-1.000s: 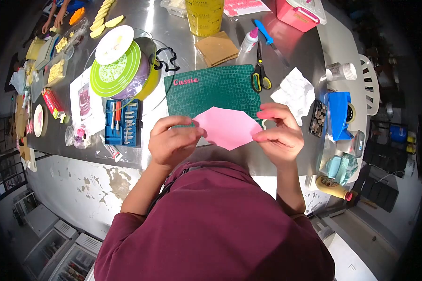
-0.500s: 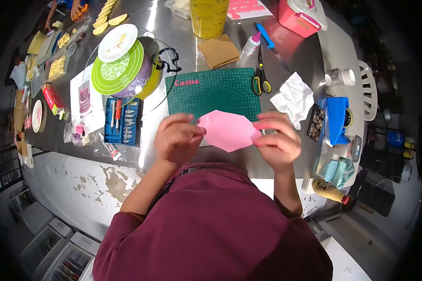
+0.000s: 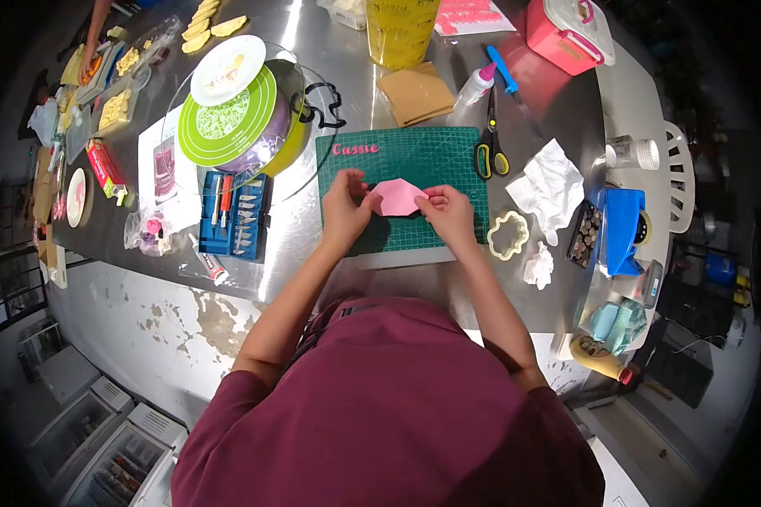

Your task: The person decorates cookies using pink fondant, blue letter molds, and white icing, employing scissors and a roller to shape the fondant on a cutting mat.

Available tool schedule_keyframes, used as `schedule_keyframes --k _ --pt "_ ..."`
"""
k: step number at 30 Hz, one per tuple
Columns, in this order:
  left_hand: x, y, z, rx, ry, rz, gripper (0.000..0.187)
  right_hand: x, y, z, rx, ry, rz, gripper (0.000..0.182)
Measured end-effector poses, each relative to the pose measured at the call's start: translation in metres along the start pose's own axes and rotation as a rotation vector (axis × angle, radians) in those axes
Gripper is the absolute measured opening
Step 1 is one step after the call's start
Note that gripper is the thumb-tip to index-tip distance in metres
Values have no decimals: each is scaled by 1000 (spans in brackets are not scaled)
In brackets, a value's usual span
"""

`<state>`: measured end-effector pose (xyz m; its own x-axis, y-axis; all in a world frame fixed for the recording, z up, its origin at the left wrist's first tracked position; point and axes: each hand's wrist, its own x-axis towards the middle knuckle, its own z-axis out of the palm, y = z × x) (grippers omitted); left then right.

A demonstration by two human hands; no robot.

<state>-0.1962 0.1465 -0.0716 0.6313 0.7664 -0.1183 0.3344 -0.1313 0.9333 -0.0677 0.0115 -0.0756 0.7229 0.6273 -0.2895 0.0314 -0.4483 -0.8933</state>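
A pink, many-sided sheet (image 3: 400, 197) is held just above the green cutting mat (image 3: 440, 156). My left hand (image 3: 347, 209) pinches its left edge, and my right hand (image 3: 450, 213) pinches the right edge. Pink letters reading "Cassie" (image 3: 356, 149) lie on the mat's upper left. Black and yellow scissors (image 3: 491, 144) rest at the mat's right edge. A cream wavy-edged cutter (image 3: 508, 235) sits just right of my right hand.
White crumpled paper (image 3: 547, 188) lies to the right. A blue tool case (image 3: 232, 221) is on the left, below a green round board (image 3: 226, 118). Brown paper (image 3: 415, 93) lies behind the mat. Another person's hand (image 3: 91, 66) shows at the far upper left.
Both my hands have moved away from my body with the pink sheet, down toward the mat. The cream cutter has come into view. The camera view has shifted slightly.
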Motion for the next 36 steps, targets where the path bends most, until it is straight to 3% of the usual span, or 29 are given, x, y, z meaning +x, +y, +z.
schedule_keyframes --k 4,7,9,13,19,22,28,31,34,36 --pt "-2 -13 -8 472 26 364 38 -2 -11 -7 -449 23 -30 23" --pt "-10 -16 -12 589 -155 580 44 -6 -10 -6 -675 39 -457 33" --pt "-17 -13 -10 658 -308 687 46 -7 -11 3 -788 -54 -594 40" --pt "-18 -26 -3 674 -362 639 43 -4 2 18 -911 -171 -663 47" --pt "-14 -30 -4 479 -358 577 43 -2 13 36 -755 -62 -513 46" --pt "-12 -32 -4 446 -354 592 43 -4 7 33 -816 -162 -573 43" --pt "-12 -40 -5 416 -330 598 42 1 4 23 -850 -92 -535 40" --pt "-12 -38 -4 340 -251 617 30 2 8 23 -838 -13 -532 37" --pt "-13 -40 -9 183 3 620 17 2 11 17 -505 69 -596 31" --pt "-14 -37 -17 188 82 401 17 -7 5 7 -310 89 -410 19"
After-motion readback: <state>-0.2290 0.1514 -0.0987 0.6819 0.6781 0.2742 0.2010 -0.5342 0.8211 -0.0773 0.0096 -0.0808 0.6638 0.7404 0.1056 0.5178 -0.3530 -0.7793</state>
